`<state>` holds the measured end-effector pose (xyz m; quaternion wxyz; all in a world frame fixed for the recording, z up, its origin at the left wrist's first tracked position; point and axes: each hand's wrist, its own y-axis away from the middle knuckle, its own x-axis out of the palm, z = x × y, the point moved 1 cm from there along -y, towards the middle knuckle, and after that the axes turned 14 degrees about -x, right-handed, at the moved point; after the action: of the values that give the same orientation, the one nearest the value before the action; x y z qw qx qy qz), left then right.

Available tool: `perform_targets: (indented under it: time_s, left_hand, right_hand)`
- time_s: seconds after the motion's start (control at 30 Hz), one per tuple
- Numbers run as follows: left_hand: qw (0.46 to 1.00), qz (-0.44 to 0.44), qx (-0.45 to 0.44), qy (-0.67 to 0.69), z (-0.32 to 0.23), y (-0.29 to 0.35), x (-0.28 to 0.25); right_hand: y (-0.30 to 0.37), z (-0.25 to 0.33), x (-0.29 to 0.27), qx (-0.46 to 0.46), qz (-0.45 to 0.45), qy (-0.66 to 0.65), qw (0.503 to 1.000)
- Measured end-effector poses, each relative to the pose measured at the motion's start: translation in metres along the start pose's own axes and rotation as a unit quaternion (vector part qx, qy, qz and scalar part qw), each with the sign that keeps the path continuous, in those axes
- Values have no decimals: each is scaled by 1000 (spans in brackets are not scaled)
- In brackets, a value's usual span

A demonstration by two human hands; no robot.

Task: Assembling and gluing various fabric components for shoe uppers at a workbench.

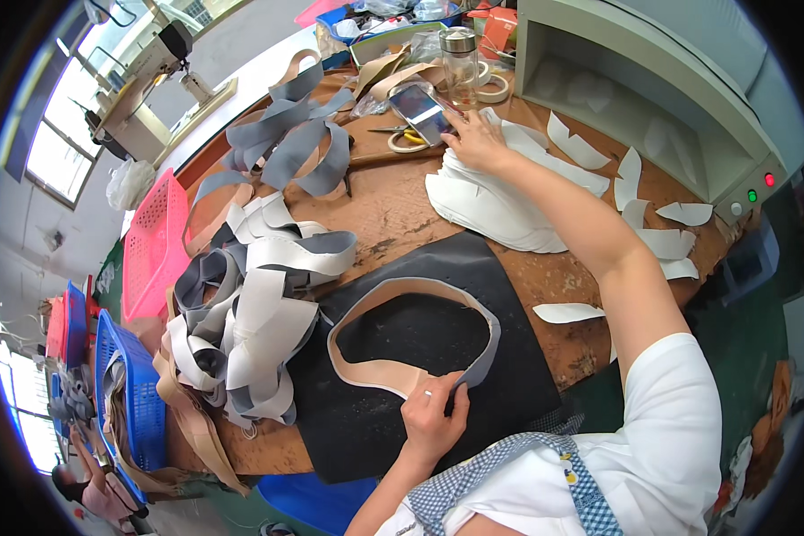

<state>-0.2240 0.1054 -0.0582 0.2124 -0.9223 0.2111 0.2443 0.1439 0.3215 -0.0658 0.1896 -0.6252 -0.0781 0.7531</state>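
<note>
My left hand [433,416] pinches the near end of a curved strip [393,290], grey on one face and tan on the other. The strip stands on edge in a loop on a black mat [509,326]. Reaching far forward, my right hand [476,138] has its fingers stretched out at the edge of a smartphone [420,112], seemingly touching it. Under and beside that hand spreads a stack of white curved cut pieces [487,210]. Yellow-handled scissors [413,138] and a tape roll [406,145] lie by the phone.
Piled strips [272,330] lie left of the mat, with grey strips [304,147] behind them. A grey machine housing [634,116] stands at the right, loose white pieces [670,241] before it. A glass jar [459,67] stands at the back. Pink [156,241] and blue baskets [134,402] line the left.
</note>
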Motion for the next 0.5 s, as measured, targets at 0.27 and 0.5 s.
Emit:
perform_targets:
  time_s: [0.27,0.5]
  left_hand:
    - [1000,-6,4,6,0,0,2]
    - [1000,-2,1,4,0,-1,1]
  right_hand:
    - [-16,-1,-3,18,4,-15,1000]
    - [-15,4,-3,2,15,-9,1000]
